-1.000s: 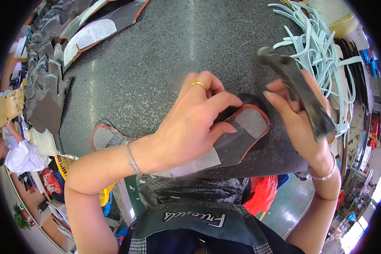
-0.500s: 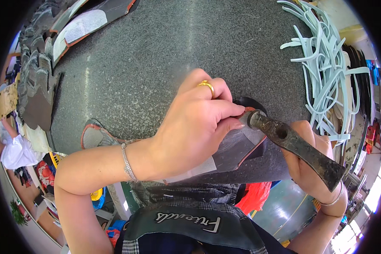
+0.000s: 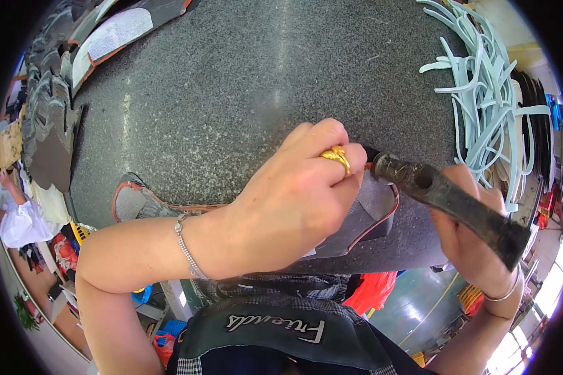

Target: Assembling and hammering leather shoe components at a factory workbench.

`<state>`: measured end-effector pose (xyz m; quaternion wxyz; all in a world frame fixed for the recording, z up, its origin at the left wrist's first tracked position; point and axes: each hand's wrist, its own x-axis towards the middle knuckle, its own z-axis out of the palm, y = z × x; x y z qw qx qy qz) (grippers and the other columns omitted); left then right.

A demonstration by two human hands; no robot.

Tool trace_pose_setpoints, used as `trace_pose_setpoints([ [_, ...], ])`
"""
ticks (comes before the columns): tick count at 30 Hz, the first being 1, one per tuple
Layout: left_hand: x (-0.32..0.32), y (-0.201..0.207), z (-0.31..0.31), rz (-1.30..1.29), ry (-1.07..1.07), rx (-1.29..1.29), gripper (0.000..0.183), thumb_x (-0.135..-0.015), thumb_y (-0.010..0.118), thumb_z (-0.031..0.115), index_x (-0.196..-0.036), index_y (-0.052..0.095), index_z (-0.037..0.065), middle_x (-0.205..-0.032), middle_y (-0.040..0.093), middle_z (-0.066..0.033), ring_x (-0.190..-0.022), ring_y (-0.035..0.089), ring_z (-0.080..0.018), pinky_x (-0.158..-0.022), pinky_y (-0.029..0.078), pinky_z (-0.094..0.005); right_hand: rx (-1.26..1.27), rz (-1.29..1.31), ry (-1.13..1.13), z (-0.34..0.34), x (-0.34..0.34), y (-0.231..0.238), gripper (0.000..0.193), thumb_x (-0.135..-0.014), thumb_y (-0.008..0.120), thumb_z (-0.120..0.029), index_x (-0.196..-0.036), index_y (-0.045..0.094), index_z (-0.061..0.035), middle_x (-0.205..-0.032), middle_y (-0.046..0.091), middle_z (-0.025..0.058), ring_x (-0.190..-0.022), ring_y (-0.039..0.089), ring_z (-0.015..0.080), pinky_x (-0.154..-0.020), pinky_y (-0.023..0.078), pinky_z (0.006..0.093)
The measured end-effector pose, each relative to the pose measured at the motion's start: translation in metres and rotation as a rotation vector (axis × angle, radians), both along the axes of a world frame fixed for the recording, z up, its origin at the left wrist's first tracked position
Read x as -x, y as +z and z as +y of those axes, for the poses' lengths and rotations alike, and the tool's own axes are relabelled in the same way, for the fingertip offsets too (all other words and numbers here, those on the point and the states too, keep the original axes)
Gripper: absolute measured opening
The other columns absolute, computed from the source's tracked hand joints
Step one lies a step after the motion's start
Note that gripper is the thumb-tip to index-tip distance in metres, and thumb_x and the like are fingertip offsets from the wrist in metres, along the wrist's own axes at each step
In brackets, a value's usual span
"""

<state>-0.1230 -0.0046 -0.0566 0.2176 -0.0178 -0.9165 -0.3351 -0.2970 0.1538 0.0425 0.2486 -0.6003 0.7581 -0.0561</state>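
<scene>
A grey shoe upper (image 3: 378, 201) with red-edged borders lies on the dark speckled stone slab (image 3: 225, 106), close to its near edge. Across it lies my left hand (image 3: 297, 197), fingers curled in at the upper's right-hand edge; the hand hides its middle. Fingertips and thumb are mostly out of sight, so the exact pinch does not show. My right hand (image 3: 469, 234) grips a hammer, its handle largely hidden behind the worn dark metal head (image 3: 450, 197). The hammer's rounded face is beside the left fingers, over the upper's far right edge.
Pale blue-green strips (image 3: 481, 112) lie heaped at the right. Dark shoe pieces (image 3: 50, 162) are stacked along the left, with a white-patched, red-edged piece (image 3: 119, 31) at the far left. Below the slab hangs a red plastic bag (image 3: 373, 291). Another person's white sleeve (image 3: 25, 219) shows far left.
My left hand has shifted right and its fingers have curled further in. The hammer and my right hand have moved slightly right and down.
</scene>
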Motion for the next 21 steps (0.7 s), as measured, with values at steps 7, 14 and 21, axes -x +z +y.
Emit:
trace_pose_setpoints([
  [7,-0.001,0.006,0.002,0.005,0.010,0.049,0.023,-0.066,0.076,0.000,-0.086,0.068,-0.004,-0.086,0.054,-0.0060,-0.083,0.054,-0.0259,-0.067,0.043,-0.0366,-0.097,0.042,0.017,-0.012,0.001,0.003,0.009,-0.089,0.062,-0.002,-0.097,0.058,-0.0026,-0.080,0.052,0.0106,-0.065,0.051,0.0271,-0.059,0.041,0.0340],
  [14,-0.006,0.006,0.007,0.071,0.019,0.059,0.028,-0.059,0.071,0.002,-0.085,0.066,-0.005,-0.086,0.053,-0.0081,-0.080,0.056,-0.0257,-0.062,0.044,-0.0364,0.017,0.103,0.166,-0.017,0.012,0.006,0.017,-0.086,0.066,-0.004,-0.089,0.050,-0.0088,-0.075,0.047,0.0051,-0.063,0.048,0.0243,-0.055,0.037,0.0343],
  [21,-0.006,0.007,0.008,0.096,0.002,0.095,0.030,-0.060,0.072,0.005,-0.087,0.066,-0.006,-0.085,0.053,-0.0087,-0.080,0.056,-0.0259,-0.062,0.046,-0.0362,-0.155,-0.047,0.065,-0.030,-0.005,0.022,0.016,-0.088,0.066,-0.006,-0.100,0.057,-0.0077,-0.077,0.052,0.0132,-0.065,0.051,0.0301,-0.059,0.041,0.0403],
])
